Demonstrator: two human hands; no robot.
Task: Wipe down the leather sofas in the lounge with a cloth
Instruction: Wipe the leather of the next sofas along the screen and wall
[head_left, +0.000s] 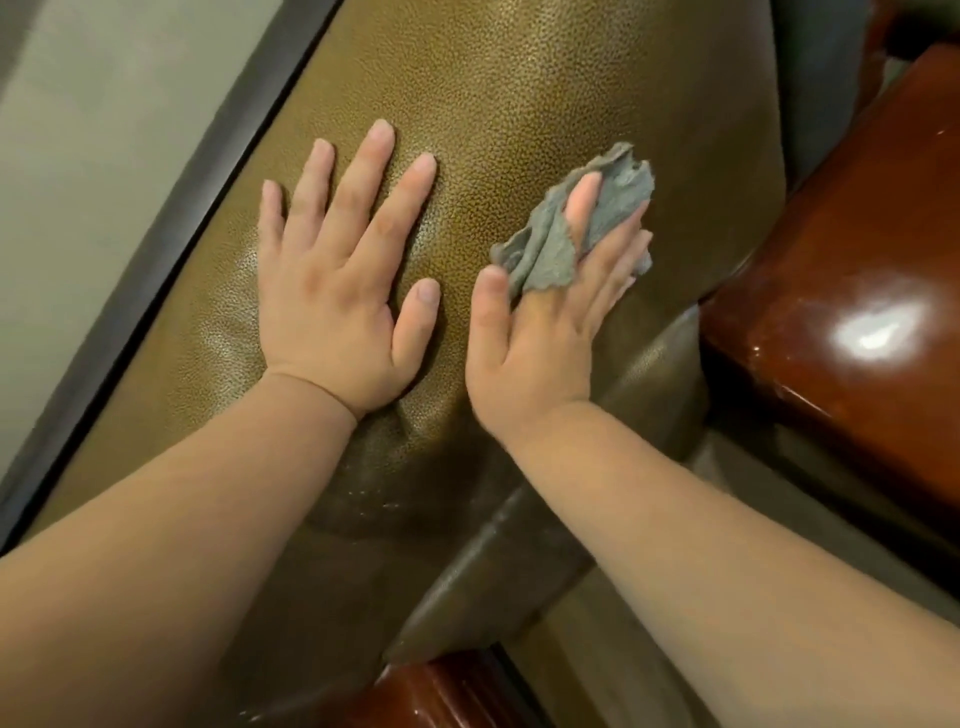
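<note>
A brown-olive leather sofa cushion (498, 88) with a pebbled grain fills the middle of the view. My left hand (337, 291) lies flat on it, fingers spread and straight. Just to the right, my right hand (550, 332) presses a small grey cloth (618, 187) against the leather near the cushion's right edge. Its fingers are straight, and part of the cloth is threaded over and between the index and middle fingers. A lower leather panel (519, 551) runs below the cushion.
Glossy red-brown wood (841, 270), an armrest or table, stands at the right, with more wood (441, 691) at the bottom. A dark frame strip (171, 249) and a pale wall (93, 135) lie to the left.
</note>
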